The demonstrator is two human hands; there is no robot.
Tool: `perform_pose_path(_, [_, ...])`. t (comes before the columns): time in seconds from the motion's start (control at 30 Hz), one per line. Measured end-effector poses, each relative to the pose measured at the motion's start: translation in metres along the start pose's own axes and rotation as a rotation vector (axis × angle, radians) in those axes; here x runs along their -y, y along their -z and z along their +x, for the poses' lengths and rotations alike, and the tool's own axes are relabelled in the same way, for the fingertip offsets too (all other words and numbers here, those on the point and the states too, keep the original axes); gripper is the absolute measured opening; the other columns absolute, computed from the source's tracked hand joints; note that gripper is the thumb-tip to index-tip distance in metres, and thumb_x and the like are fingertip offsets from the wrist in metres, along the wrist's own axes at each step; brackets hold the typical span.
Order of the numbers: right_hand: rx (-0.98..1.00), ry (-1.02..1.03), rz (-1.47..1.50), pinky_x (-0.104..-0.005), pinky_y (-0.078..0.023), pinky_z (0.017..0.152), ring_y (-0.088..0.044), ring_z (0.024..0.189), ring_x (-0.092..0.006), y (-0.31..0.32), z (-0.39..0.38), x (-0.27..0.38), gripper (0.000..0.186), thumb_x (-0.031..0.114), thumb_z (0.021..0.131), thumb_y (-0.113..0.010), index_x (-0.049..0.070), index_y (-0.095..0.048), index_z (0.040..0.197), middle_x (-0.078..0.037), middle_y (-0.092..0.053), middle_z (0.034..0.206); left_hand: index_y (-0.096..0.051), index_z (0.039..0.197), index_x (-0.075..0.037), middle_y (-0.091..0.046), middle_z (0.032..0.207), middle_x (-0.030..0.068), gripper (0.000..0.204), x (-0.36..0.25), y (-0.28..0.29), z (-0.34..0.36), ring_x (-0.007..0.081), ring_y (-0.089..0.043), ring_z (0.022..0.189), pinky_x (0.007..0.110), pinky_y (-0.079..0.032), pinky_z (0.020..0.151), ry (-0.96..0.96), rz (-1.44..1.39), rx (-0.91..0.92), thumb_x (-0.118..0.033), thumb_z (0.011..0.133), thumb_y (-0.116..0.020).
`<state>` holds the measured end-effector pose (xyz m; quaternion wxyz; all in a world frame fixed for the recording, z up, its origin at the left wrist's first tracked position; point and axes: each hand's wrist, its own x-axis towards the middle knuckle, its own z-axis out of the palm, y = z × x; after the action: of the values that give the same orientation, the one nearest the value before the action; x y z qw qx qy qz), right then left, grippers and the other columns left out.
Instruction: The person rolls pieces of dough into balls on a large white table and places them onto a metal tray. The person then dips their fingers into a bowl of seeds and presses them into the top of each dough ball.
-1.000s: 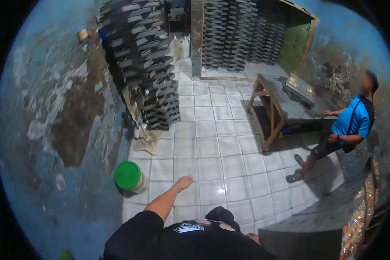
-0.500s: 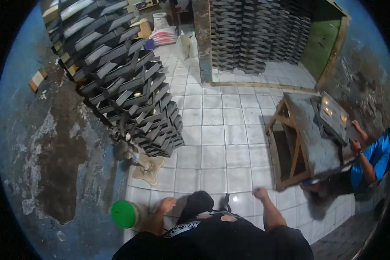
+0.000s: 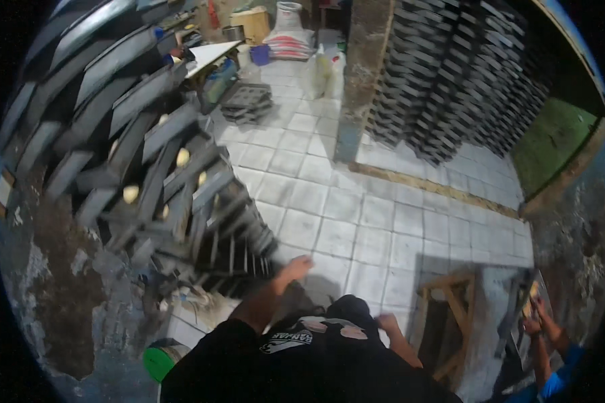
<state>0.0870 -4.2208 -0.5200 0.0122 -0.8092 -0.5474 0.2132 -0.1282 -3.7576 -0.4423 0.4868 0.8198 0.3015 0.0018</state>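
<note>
My left hand [image 3: 296, 268] reaches forward above the tiled floor [image 3: 339, 235], just right of the lower end of a tall stack of dark trays [image 3: 158, 134]. Its fingers look loosely stretched, and nothing shows in them. Low beside my body, my right hand [image 3: 387, 323] is curled in and seems to hold nothing; motion blurs it. Several pale yellow pieces [image 3: 183, 158] show between the stacked trays. Neither hand touches the stack.
At right, a co-worker's hands [image 3: 536, 319] are at a tray on a low wooden-framed table [image 3: 454, 322]. A green-lidded bucket [image 3: 160, 365] stands at lower left. More tray stacks [image 3: 450, 80], a pillar [image 3: 366, 74], sacks [image 3: 290, 40] and a low tray pile [image 3: 247, 103] lie ahead.
My view has turned and come closer to the left tray stack. My left hand has swung forward, while my right hand has drawn back to my side. The table now sits lower right.
</note>
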Motion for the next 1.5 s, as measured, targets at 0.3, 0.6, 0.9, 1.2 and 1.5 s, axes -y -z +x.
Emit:
perform_pose_path(0.3, [0.43, -0.52, 0.563, -0.0487, -0.055, 0.077, -0.072, 0.083, -0.031, 0.07, 0.256, -0.112, 0.032, 0.031, 0.096, -0.054, 0.009, -0.075, 0.087, -0.013, -0.074, 0.088, -0.064, 0.129, -0.004, -0.071, 0.12, 0.02, 0.051, -0.056, 0.158, 0.295, 0.0354, -0.069, 0.109, 0.043, -0.054, 0.093, -0.036, -0.086, -0.147, -0.044, 0.099, -0.061])
perform_pose_path(0.6, [-0.149, -0.261, 0.614, -0.0336, -0.053, 0.06, -0.066, 0.069, -0.0154, 0.376, 0.819, -0.273, 0.029, 0.029, 0.092, -0.071, 0.003, -0.073, 0.105, -0.006, -0.071, 0.083, -0.068, 0.125, -0.002, -0.072, 0.118, 0.0194, 0.054, 0.08, 0.299, 0.428, 0.0309, -0.071, 0.103, 0.043, -0.053, 0.093, 0.483, -0.524, -0.385, -0.047, 0.097, -0.062])
perform_pose_path(0.9, [-0.07, -0.152, 0.697, -0.0363, -0.052, 0.068, -0.063, 0.077, -0.018, 0.516, 1.156, -0.11, 0.031, 0.023, 0.096, -0.067, 0.0, -0.069, 0.116, -0.009, -0.071, 0.094, -0.074, 0.117, -0.002, -0.076, 0.097, 0.0181, 0.06, 0.202, 0.479, 0.573, 0.0281, -0.073, 0.085, 0.041, -0.056, 0.081, 0.773, -0.498, -0.487, -0.054, 0.09, -0.065])
perform_pose_path(1.2, [0.31, 0.105, -0.007, -0.0553, -0.052, 0.077, -0.07, 0.085, -0.0422, 0.36, 1.22, -0.136, 0.044, 0.044, 0.094, -0.054, 0.005, -0.074, 0.097, -0.023, -0.073, 0.092, -0.071, 0.122, -0.006, -0.073, 0.118, 0.0167, 0.051, 0.186, 0.744, 0.827, 0.0305, -0.069, 0.112, 0.041, -0.055, 0.094, 0.568, -0.388, -0.518, -0.049, 0.095, -0.062])
perform_pose_path(1.5, [0.414, 0.002, 0.23, -0.0421, -0.053, 0.068, -0.068, 0.078, -0.0278, 0.529, 1.534, -0.086, 0.032, 0.031, 0.097, -0.057, 0.002, -0.073, 0.098, -0.014, -0.072, 0.087, -0.072, 0.121, -0.006, -0.073, 0.116, 0.0174, 0.052, 0.246, 0.845, 0.957, 0.0306, -0.07, 0.106, 0.043, -0.054, 0.091, 0.745, -0.411, -0.426, -0.05, 0.094, -0.063])
